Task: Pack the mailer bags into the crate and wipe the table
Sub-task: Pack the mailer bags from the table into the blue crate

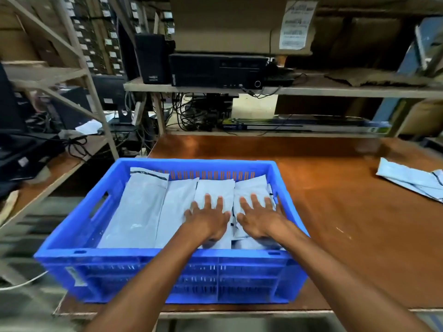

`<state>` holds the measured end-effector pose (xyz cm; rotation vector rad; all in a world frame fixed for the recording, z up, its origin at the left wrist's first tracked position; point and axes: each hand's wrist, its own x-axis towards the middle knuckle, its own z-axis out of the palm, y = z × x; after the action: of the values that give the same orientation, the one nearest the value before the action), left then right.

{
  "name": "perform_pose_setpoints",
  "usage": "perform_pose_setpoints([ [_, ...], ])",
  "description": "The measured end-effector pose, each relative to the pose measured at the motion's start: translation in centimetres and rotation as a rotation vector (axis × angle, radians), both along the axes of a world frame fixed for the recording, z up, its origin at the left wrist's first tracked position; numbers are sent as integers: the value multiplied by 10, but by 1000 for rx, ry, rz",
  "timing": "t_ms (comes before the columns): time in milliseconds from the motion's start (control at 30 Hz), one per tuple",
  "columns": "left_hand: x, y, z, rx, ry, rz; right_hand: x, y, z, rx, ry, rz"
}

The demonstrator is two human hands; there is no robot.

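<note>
A blue plastic crate [72, 226] stands on the left part of the brown table [335, 224]. Several pale grey mailer bags [143, 212] lie side by side inside it. My left hand [207, 218] presses flat, fingers spread, on a bag near the crate's middle. My right hand [260, 215] presses flat on the bags at the crate's right side, close to the right wall. More loose mailer bags [412, 179] lie on the table at the far right edge.
A metal shelf [311, 91] rises behind the table, carrying a black computer case [218, 70], a speaker [151, 58] and cardboard boxes [239, 25]. Cables [191, 113] hang below it. Another desk with dark equipment [24, 152] stands at the left.
</note>
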<state>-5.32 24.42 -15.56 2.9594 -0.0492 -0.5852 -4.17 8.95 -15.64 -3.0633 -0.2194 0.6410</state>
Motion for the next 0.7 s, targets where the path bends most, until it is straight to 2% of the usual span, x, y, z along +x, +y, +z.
perform_pose_setpoints([
  [167, -4, 5, 5, 9, -34, 47, -4, -1, 0, -15, -29, 27],
  [233, -5, 4, 13, -9, -126, 57, -4, -6, 11, 41, -87, 43],
  [367, -5, -15, 38, -142, -546, -84, -1, -42, 54, 464, -545, 11],
  [467, -3, -68, 54, -329, -682, -229, 1, -106, 72, 543, -804, -108],
  [567, -7, -151, 53, -421, -693, -347, -10, -184, 61, 552, -791, -268],
  [700, -24, -272, 23, -438, -515, -477, -36, -297, 6, 453, -620, -488],
])
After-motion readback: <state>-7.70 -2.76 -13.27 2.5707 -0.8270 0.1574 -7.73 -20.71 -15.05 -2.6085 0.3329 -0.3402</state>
